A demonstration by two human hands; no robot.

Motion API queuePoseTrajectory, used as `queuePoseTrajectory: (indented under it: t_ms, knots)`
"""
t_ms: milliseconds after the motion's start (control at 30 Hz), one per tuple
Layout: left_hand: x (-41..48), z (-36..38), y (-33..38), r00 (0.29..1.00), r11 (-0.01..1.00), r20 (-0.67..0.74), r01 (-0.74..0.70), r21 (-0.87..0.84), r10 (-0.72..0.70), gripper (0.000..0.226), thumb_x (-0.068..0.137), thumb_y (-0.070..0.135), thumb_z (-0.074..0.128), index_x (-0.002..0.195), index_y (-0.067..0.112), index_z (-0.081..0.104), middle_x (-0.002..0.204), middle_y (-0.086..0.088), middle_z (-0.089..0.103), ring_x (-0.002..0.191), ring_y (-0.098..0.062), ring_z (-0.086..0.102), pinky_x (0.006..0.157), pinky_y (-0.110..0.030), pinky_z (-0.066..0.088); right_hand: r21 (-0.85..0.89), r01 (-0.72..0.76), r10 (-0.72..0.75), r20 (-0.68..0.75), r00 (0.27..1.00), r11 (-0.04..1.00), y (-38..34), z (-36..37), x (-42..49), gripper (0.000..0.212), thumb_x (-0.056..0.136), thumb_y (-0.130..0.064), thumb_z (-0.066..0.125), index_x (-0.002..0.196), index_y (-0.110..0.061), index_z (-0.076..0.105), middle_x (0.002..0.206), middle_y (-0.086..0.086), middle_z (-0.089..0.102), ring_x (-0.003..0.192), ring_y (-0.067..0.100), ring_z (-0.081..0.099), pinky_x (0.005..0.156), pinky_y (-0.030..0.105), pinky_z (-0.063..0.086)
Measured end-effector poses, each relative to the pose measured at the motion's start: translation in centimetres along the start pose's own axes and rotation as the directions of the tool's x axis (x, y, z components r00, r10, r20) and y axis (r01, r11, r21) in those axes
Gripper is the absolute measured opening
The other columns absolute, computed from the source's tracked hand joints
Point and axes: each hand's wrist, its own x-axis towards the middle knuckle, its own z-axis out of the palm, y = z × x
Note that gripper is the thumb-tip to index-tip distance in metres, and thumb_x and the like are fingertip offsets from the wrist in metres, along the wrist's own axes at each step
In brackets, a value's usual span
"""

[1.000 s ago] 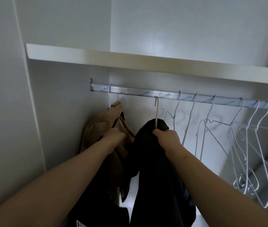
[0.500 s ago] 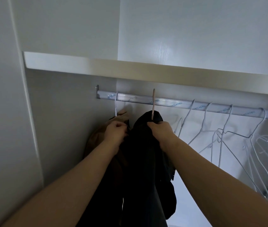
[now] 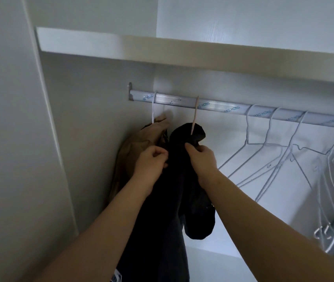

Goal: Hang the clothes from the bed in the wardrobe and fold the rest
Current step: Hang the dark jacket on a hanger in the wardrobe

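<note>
**Wardrobe, hanging section.** The rail [image 3: 213, 103] runs from a bracket at the left side wall [image 3: 92, 149] toward the right, under a white shelf [image 3: 182, 51].

**Black garment** [image 3: 174, 180]: hangs on a pale hanger [image 3: 195, 116], whose hook passes over the rail left of centre. The fabric bunches round the hook's base and falls straight down between the person's forearms. One fold hangs lower on the right.

**Right hand** [image 3: 202, 157]: clamped on the black garment just below the bunched top. The thumb is on the left and the fingers curl into the fabric.

**Left hand** [image 3: 151, 161]: fingers curled, pinching the black garment's left edge, level with the right hand. The two hands are close but apart, with fabric between them.

**Tan garment** [image 3: 139, 143]: hangs on a white hanger [image 3: 153, 110] at the rail's left end, against the side wall and touching the black garment. The left hand lies in front of it. Whether that hand touches the tan fabric cannot be told.

**Wire hangers** [image 3: 290, 151]: several empty ones are hooked on the rail to the right, well apart from the black garment. They hang tilted and are partly tangled at the far right.
</note>
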Motion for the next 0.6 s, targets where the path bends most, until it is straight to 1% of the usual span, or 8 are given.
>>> queuePoseTrajectory:
  t_ms: [33, 67, 167, 267, 333, 433, 533, 600]
  knots:
    - [-0.4, -0.1, -0.1, 1.0, 1.0, 0.018, -0.007, 0.016, 0.007, 0.017, 0.091, 0.015, 0.052, 0.078, 0.025, 0.058, 0.083, 0.005, 0.062, 0.069, -0.008, 0.058, 0.057, -0.021, 0.041, -0.02, 0.016, -0.017, -0.023, 1.0, 1.0, 0.2, 0.0, -0.5, 0.021, 0.087, -0.041, 0.056, 0.079, -0.021, 0.055, 0.082, 0.001, 0.062, 0.078, 0.017, 0.06, 0.065, 0.03, 0.05]
    - [-1.0, -0.1, -0.2, 0.999, 0.999, 0.041, -0.013, 0.037, 0.011, 0.016, 0.091, 0.017, 0.052, 0.079, 0.026, 0.058, 0.085, 0.005, 0.062, 0.071, -0.008, 0.059, 0.058, -0.021, 0.041, -0.042, 0.029, -0.031, -0.044, 0.999, 0.999, 0.4, -0.1, -1.1, 0.021, 0.088, -0.042, 0.055, 0.083, -0.021, 0.055, 0.083, -0.001, 0.061, 0.076, 0.014, 0.058, 0.063, 0.029, 0.048]
    - [-3.0, -0.3, -0.8, 0.996, 0.997, 0.091, -0.029, 0.067, 0.023, 0.016, 0.09, 0.021, 0.053, 0.079, 0.03, 0.06, 0.087, 0.009, 0.064, 0.075, -0.007, 0.061, 0.061, -0.02, 0.041, -0.087, 0.036, -0.043, -0.08, 0.996, 0.996, 1.1, -0.2, -3.7, 0.033, 0.087, -0.042, 0.053, 0.114, -0.022, 0.05, 0.1, 0.001, 0.062, 0.09, 0.019, 0.061, 0.081, 0.039, 0.052]
    - [-4.9, -0.5, -1.5, 0.995, 0.998, 0.097, -0.027, 0.055, 0.022, 0.018, 0.089, 0.022, 0.054, 0.077, 0.032, 0.061, 0.084, 0.01, 0.064, 0.076, -0.006, 0.061, 0.062, -0.02, 0.042, -0.147, 0.044, -0.054, -0.061, 0.997, 0.988, 1.9, -0.7, -6.4, 0.041, 0.086, -0.034, 0.052, 0.126, -0.027, 0.042, 0.107, 0.0, 0.062, 0.098, 0.023, 0.061, 0.088, 0.044, 0.05]
    - [-6.3, -0.4, -2.2, 0.996, 0.999, 0.089, -0.015, 0.044, 0.011, 0.019, 0.088, 0.021, 0.055, 0.075, 0.032, 0.061, 0.083, 0.007, 0.064, 0.078, -0.009, 0.061, 0.066, -0.023, 0.044, -0.152, 0.045, -0.052, -0.04, 0.998, 0.987, 2.7, -1.1, -8.2, 0.04, 0.085, -0.03, 0.052, 0.124, -0.027, 0.044, 0.102, -0.003, 0.061, 0.095, 0.02, 0.06, 0.086, 0.041, 0.05]
    - [-9.4, -0.3, -3.6, 0.996, 0.998, 0.087, 0.016, 0.057, -0.021, 0.018, 0.088, 0.019, 0.054, 0.076, 0.03, 0.061, 0.083, 0.003, 0.064, 0.08, -0.015, 0.061, 0.071, -0.028, 0.048, -0.104, 0.017, -0.017, -0.004, 1.0, 0.994, 4.4, -1.8, -11.2, 0.03, 0.087, -0.026, 0.052, 0.116, -0.024, 0.048, 0.087, -0.009, 0.057, 0.085, 0.013, 0.059, 0.077, 0.032, 0.05]
    - [-12.4, -1.0, -4.8, 0.994, 0.995, 0.088, 0.057, 0.079, -0.064, 0.016, 0.089, 0.018, 0.054, 0.079, 0.027, 0.061, 0.087, 0.002, 0.063, 0.084, -0.016, 0.061, 0.075, -0.03, 0.05, -0.017, -0.069, 0.069, 0.038, 0.997, 0.997, 5.9, -2.3, -14.1, 0.019, 0.085, -0.026, 0.055, 0.104, -0.023, 0.049, 0.085, -0.001, 0.058, 0.083, 0.019, 0.058, 0.078, 0.038, 0.048]
    - [-14.9, -1.8, -5.5, 0.992, 0.993, 0.08, 0.088, 0.08, -0.094, 0.017, 0.09, 0.016, 0.053, 0.079, 0.028, 0.06, 0.089, 0.004, 0.063, 0.085, -0.014, 0.06, 0.07, -0.025, 0.046, 0.031, -0.118, 0.116, 0.067, 0.991, 0.992, 6.8, -2.8, -16.6, 0.014, 0.085, -0.025, 0.056, 0.097, -0.021, 0.05, 0.085, 0.003, 0.056, 0.082, 0.02, 0.054, 0.079, 0.039, 0.048]
